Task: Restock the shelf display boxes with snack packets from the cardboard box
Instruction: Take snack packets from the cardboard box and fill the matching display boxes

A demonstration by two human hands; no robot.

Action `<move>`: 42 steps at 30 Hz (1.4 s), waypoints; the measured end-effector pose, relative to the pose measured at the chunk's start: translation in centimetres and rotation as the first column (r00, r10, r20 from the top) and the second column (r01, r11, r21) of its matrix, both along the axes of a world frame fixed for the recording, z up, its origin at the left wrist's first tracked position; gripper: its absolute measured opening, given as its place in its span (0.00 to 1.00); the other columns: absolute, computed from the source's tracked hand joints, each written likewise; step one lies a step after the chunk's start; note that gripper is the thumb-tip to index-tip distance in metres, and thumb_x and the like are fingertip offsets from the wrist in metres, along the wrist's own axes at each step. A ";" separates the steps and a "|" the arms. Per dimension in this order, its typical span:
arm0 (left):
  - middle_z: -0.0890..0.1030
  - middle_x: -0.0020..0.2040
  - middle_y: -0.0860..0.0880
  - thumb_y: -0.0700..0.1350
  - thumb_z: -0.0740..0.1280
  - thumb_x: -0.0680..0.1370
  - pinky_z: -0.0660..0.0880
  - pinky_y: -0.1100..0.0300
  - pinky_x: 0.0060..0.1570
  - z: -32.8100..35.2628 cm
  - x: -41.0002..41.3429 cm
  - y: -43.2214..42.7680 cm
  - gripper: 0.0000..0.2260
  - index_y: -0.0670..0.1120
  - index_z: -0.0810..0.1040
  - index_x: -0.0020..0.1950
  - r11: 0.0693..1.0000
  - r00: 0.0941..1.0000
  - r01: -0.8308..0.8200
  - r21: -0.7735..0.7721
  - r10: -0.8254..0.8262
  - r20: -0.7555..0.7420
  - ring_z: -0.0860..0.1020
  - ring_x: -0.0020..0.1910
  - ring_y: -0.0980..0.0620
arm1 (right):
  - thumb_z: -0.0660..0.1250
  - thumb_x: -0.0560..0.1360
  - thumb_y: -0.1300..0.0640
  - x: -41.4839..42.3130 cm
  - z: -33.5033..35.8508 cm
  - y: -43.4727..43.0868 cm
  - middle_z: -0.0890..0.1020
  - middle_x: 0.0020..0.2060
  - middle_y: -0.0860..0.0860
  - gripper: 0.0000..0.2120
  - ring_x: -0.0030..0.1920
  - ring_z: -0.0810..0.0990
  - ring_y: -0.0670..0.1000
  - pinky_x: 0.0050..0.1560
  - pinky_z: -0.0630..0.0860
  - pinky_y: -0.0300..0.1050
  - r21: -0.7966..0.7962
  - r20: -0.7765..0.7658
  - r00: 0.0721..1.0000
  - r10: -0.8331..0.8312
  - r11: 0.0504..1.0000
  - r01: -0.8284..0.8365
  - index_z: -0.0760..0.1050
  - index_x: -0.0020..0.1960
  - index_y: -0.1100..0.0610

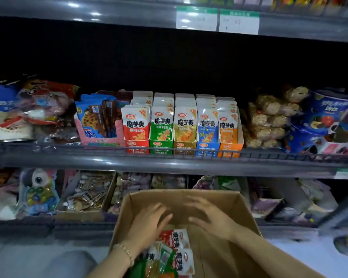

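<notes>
An open cardboard box (127,209) stands below the shelf, with loose snack packets (177,249) heaped at its near end. My left hand (149,223) and my right hand (211,215) hover inside the box above the packets, fingers spread and holding nothing. On the middle shelf stand several display boxes in a row: red (137,146), green (161,146), tan (184,146), blue (207,148) and orange (229,149). Each holds upright packets of its own colour.
A pink biscuit display box (100,140) stands left of the row, and bagged rice cakes (267,121) lie to its right. A wire rail (169,153) runs along the shelf front. The lower shelf holds a carton of small sweets (86,195) and other bags.
</notes>
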State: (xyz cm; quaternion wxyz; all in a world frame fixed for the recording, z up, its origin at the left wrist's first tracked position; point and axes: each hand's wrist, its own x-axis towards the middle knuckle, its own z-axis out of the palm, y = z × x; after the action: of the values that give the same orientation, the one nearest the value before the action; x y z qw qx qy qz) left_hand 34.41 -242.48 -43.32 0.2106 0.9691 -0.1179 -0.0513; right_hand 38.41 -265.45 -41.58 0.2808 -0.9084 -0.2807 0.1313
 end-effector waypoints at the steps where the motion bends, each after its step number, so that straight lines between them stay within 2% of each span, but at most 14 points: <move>1: 0.70 0.66 0.58 0.62 0.49 0.79 0.64 0.63 0.67 -1.4 -0.4 0.0 0.22 0.56 0.69 0.67 1.000 0.998 -0.009 0.017 0.010 -0.060 0.68 0.65 0.61 | 0.62 0.78 0.46 -0.6 -1.7 0.0 0.58 0.72 0.37 0.21 0.71 0.58 0.38 0.72 0.57 0.38 -0.031 -0.052 0.998 -0.020 0.999 0.018 0.65 0.70 0.42; 5: 0.71 0.65 0.55 0.66 0.43 0.75 0.67 0.59 0.65 -4.5 -1.6 0.1 0.31 0.52 0.70 0.68 0.999 0.970 -0.028 0.037 0.036 -0.241 0.70 0.64 0.56 | 0.65 0.77 0.54 -2.9 -8.1 -0.2 0.66 0.69 0.46 0.20 0.69 0.66 0.47 0.73 0.63 0.47 0.014 -0.343 0.922 -0.180 0.980 0.197 0.69 0.68 0.50; 8: 0.70 0.69 0.52 0.58 0.52 0.81 0.66 0.57 0.66 -5.9 -2.4 -0.2 0.20 0.51 0.69 0.69 0.995 0.963 0.002 0.095 0.024 -0.267 0.69 0.65 0.54 | 0.66 0.77 0.53 -4.8 -10.6 -0.2 0.69 0.66 0.47 0.19 0.66 0.70 0.48 0.69 0.67 0.44 -0.008 -0.440 0.860 -0.258 0.959 0.284 0.70 0.67 0.53; 11: 0.61 0.75 0.50 0.57 0.52 0.82 0.61 0.54 0.70 -7.0 -3.8 -0.5 0.23 0.50 0.62 0.74 0.981 0.937 0.075 0.179 -0.008 -0.349 0.62 0.73 0.50 | 0.68 0.75 0.54 -6.1 -11.4 0.1 0.69 0.66 0.47 0.21 0.66 0.70 0.48 0.67 0.69 0.42 0.014 -0.490 0.831 -0.262 0.951 0.308 0.69 0.67 0.53; 14: 0.58 0.77 0.50 0.58 0.50 0.82 0.59 0.52 0.70 -7.2 -4.6 -0.6 0.24 0.50 0.59 0.76 0.974 0.925 0.092 0.208 -0.006 -0.381 0.59 0.74 0.49 | 0.71 0.73 0.55 -5.5 -11.3 0.5 0.64 0.70 0.49 0.31 0.70 0.64 0.50 0.71 0.65 0.45 0.017 -0.466 0.842 -0.273 0.948 0.317 0.63 0.72 0.54; 21: 0.56 0.78 0.51 0.59 0.51 0.81 0.57 0.50 0.72 -7.6 -4.9 -0.4 0.24 0.52 0.58 0.76 0.974 0.910 0.087 0.211 0.008 -0.414 0.58 0.75 0.49 | 0.77 0.65 0.50 -2.5 -12.1 3.5 0.49 0.77 0.48 0.51 0.76 0.47 0.53 0.76 0.51 0.51 -0.176 -0.361 0.908 -0.212 0.972 0.156 0.49 0.77 0.48; 24: 0.57 0.77 0.50 0.58 0.51 0.82 0.59 0.50 0.71 -7.8 -4.7 -0.3 0.24 0.51 0.59 0.76 0.969 0.908 0.097 0.226 0.007 -0.418 0.59 0.74 0.48 | 0.77 0.63 0.46 -2.9 -13.6 4.0 0.53 0.75 0.48 0.53 0.75 0.49 0.54 0.75 0.48 0.50 -0.292 -0.203 0.965 -0.164 0.951 0.101 0.47 0.77 0.48; 27: 0.54 0.78 0.50 0.58 0.51 0.82 0.56 0.48 0.71 -7.8 -4.4 -0.3 0.24 0.51 0.58 0.76 0.951 0.895 0.149 0.272 -0.013 -0.446 0.56 0.75 0.47 | 0.77 0.62 0.47 -3.4 -14.3 3.9 0.63 0.67 0.49 0.44 0.70 0.57 0.52 0.71 0.54 0.46 -0.299 -0.140 0.973 -0.184 0.944 0.136 0.58 0.71 0.49; 30: 0.50 0.78 0.50 0.59 0.50 0.81 0.53 0.46 0.72 -7.9 -4.4 -0.3 0.26 0.51 0.55 0.77 0.929 0.876 0.207 0.306 -0.036 -0.481 0.52 0.76 0.47 | 0.76 0.62 0.44 -3.4 -14.0 3.6 0.68 0.57 0.47 0.28 0.64 0.62 0.50 0.66 0.59 0.44 -0.288 -0.180 0.951 -0.252 0.938 0.194 0.65 0.55 0.48; 32: 0.49 0.79 0.50 0.60 0.50 0.81 0.53 0.46 0.73 -8.0 -4.3 -0.2 0.26 0.51 0.54 0.77 0.925 0.867 0.217 0.312 -0.036 -0.496 0.50 0.76 0.47 | 0.76 0.63 0.44 -3.2 -13.6 3.4 0.69 0.57 0.48 0.24 0.63 0.63 0.50 0.67 0.60 0.46 -0.301 -0.239 0.936 -0.259 0.936 0.182 0.68 0.52 0.48; 34: 0.49 0.78 0.50 0.61 0.50 0.81 0.54 0.46 0.73 -8.1 -4.1 -0.2 0.27 0.51 0.55 0.77 0.929 0.863 0.211 0.303 -0.031 -0.504 0.50 0.76 0.47 | 0.77 0.65 0.51 -3.0 -13.2 3.3 0.75 0.59 0.51 0.20 0.61 0.71 0.51 0.66 0.67 0.51 -0.191 -0.430 0.857 -0.284 0.956 0.221 0.72 0.53 0.51; 36: 0.51 0.78 0.50 0.61 0.51 0.80 0.56 0.46 0.72 -8.3 -4.0 0.0 0.27 0.52 0.56 0.77 0.941 0.870 0.191 0.280 -0.030 -0.492 0.52 0.76 0.47 | 0.77 0.66 0.62 -3.2 -12.6 3.0 0.81 0.55 0.58 0.17 0.54 0.81 0.55 0.58 0.76 0.57 -0.036 -0.609 0.747 -0.268 0.950 0.311 0.74 0.51 0.58; 40: 0.54 0.78 0.50 0.60 0.53 0.80 0.58 0.49 0.71 -8.1 -3.9 0.1 0.27 0.51 0.54 0.77 0.974 0.908 0.107 0.199 -0.014 -0.419 0.56 0.75 0.48 | 0.71 0.69 0.71 -2.7 -10.0 2.0 0.82 0.50 0.62 0.11 0.44 0.83 0.52 0.43 0.82 0.49 0.147 -0.636 0.699 -0.326 0.839 0.525 0.75 0.49 0.64; 42: 0.52 0.78 0.51 0.61 0.53 0.80 0.58 0.50 0.71 -7.9 -4.0 -0.1 0.29 0.52 0.50 0.78 0.986 0.911 0.077 0.151 -0.008 -0.412 0.57 0.75 0.47 | 0.70 0.70 0.70 -1.8 -8.1 1.2 0.83 0.45 0.60 0.08 0.43 0.82 0.52 0.43 0.80 0.46 0.222 -0.563 0.733 -0.380 0.785 0.578 0.76 0.44 0.60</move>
State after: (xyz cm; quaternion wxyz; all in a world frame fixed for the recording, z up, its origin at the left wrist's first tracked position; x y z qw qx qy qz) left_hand 30.41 -242.57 -51.17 0.1490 0.9481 -0.0875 -0.2671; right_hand 36.56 -264.29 -49.71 0.5386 -0.8127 0.0290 0.2205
